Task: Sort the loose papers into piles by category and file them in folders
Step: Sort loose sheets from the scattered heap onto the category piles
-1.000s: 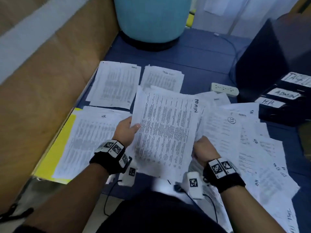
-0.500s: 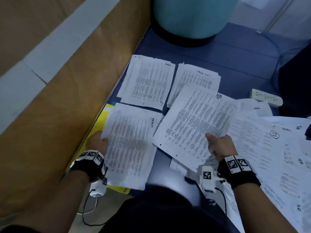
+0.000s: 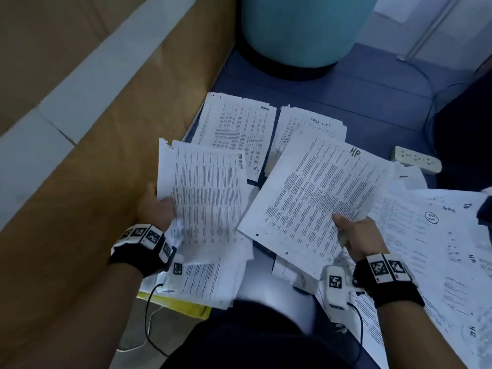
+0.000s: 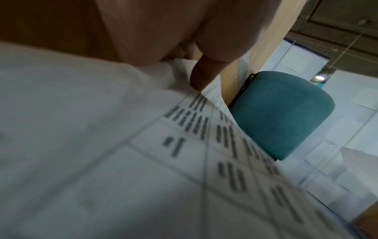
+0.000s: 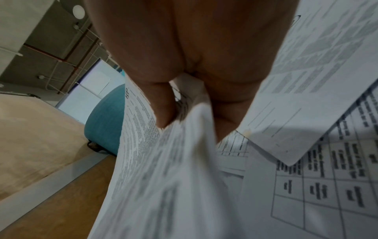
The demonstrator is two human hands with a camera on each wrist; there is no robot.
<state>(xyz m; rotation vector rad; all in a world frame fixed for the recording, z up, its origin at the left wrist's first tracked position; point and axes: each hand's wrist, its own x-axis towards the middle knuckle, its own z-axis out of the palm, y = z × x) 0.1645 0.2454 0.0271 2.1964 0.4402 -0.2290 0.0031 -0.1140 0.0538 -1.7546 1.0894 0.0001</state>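
Note:
My left hand pinches the left edge of a printed sheet marked ADMIN, thumb on top, and holds it lifted over the near-left pile on a yellow folder. In the left wrist view the thumb presses on that sheet. My right hand grips a sheet marked HP by its near corner, tilted above the floor. The right wrist view shows the thumb pinching this sheet. An ADMIN pile and a TASK LIST pile lie further off.
A heap of loose unsorted papers spreads at the right. A white power strip lies beyond it on the blue floor. A teal round seat stands at the far end. A wooden panel runs along the left.
My left hand has raised the ADMIN sheet off the near-left pile and shifted it forward. My right hand keeps holding the HP sheet, which stays in nearly the same place.

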